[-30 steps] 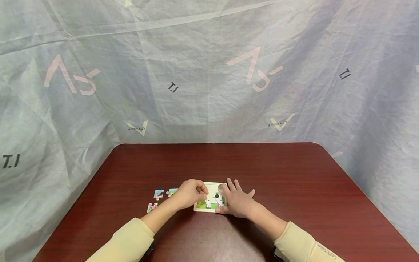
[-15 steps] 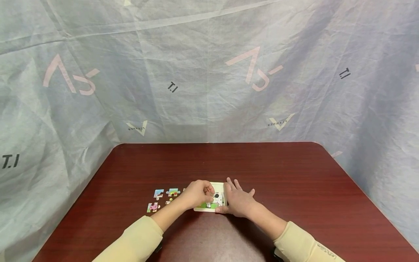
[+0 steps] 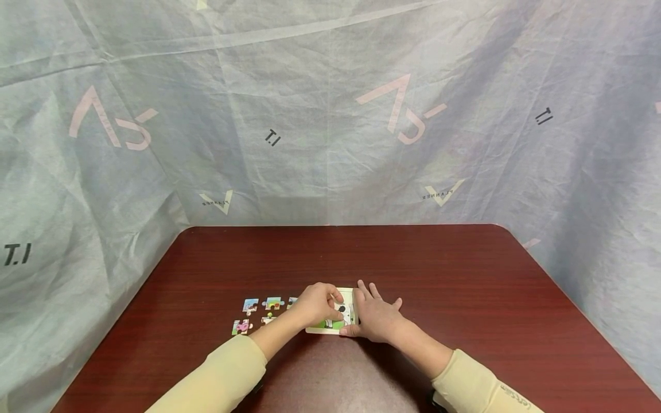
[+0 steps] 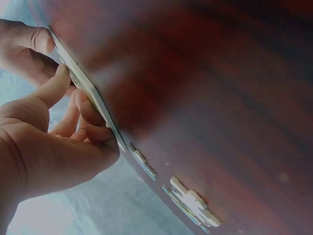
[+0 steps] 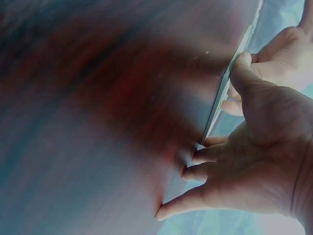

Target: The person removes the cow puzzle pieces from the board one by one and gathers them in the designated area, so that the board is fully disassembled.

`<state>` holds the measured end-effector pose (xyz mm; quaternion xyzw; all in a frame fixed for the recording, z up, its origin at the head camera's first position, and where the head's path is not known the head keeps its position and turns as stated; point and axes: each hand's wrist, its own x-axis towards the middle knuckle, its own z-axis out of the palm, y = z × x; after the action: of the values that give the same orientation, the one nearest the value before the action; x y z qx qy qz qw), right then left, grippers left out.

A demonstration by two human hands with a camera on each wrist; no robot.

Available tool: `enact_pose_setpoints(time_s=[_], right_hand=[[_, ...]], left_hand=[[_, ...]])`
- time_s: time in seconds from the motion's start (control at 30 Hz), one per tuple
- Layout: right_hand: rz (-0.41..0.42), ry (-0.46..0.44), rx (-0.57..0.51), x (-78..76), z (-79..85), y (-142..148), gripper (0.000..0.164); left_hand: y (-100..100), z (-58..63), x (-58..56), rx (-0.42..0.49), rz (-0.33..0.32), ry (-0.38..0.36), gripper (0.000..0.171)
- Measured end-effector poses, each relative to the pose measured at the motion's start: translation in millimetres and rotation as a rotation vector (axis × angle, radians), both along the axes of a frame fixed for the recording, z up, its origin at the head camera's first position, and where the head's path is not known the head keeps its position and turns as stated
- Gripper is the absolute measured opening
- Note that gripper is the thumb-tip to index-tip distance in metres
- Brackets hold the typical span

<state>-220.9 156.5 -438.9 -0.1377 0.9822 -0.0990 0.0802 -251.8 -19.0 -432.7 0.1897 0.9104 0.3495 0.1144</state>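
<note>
Hands meet over a small puzzle board (image 3: 319, 331) lying flat on a dark red table (image 3: 428, 258), below the center of the head view. The left hand (image 3: 315, 305), covering the board's left part, sets its thumb and bent fingers above a picture in white, black and green; whether they pinch a piece cannot be told. The right hand (image 3: 379, 315) rests its thumb at the board's lower edge, its other fingers spread at the right end and beyond. Loose puzzle pieces (image 3: 272, 303) lie just left of the board, some partly hidden by the left arm. Pale yellow sleeves (image 3: 219, 373) enter from the bottom edge; gray printed cloth (image 3: 299, 172) fills the upper frame.
</note>
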Motion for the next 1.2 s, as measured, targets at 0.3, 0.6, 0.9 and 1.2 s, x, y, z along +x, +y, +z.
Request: enact_pose_setpoints(time_s=[0.3,0.6,0.9,1.2], right_hand=[[-0.003,-0.011,0.001,-1.1,0.2,1.0,0.099],[-0.005,-0.018,-0.001,-0.7,2.1,1.6,0.098],[-0.008,-0.023,0.007,0.4,2.7,0.9,0.099],[0.002,-0.026,0.021,-1.0,1.1,-0.8,0.099]], left_hand=[[4.9,-0.9,-1.2,-0.023,0.018,0.020,0.027],[9.0,-4.6,-0.8,-0.057,0.046,0.041,0.021],[9.0,-5.4,-0.6,-0.039,0.051,0.044,0.020],[4.5,-6.4,-2.1,0.046,0.050,0.073,0.012]])
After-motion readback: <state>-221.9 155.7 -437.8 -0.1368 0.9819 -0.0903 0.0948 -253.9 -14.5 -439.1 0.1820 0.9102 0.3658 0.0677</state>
